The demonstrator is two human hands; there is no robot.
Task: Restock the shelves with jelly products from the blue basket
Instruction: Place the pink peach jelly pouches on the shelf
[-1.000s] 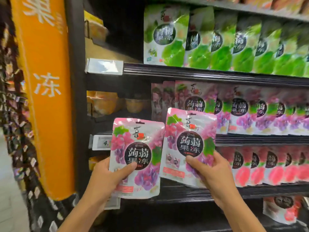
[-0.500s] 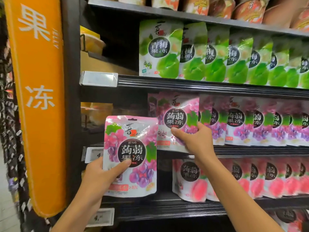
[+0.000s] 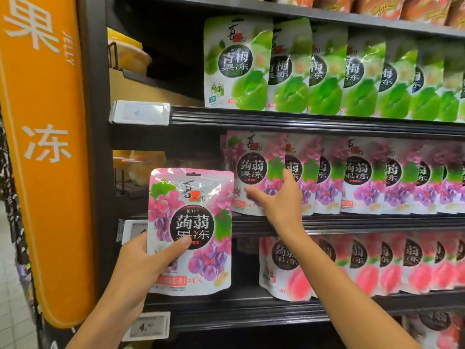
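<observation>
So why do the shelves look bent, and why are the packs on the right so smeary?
Head view: the wide-angle lens bows the shelf rails and the orange sign; the grape pouch in the left hand is sharp, with glare streaks near its top; the right hand and the shelved pouches toward the right edge look soft.

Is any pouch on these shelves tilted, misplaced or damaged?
Nothing stands out. The green pouches, grape pouches and peach pouches stand upright in separate rows, none torn or fallen. The right hand touches the leftmost grape pouch; the left hand holds a spare grape pouch.
</observation>
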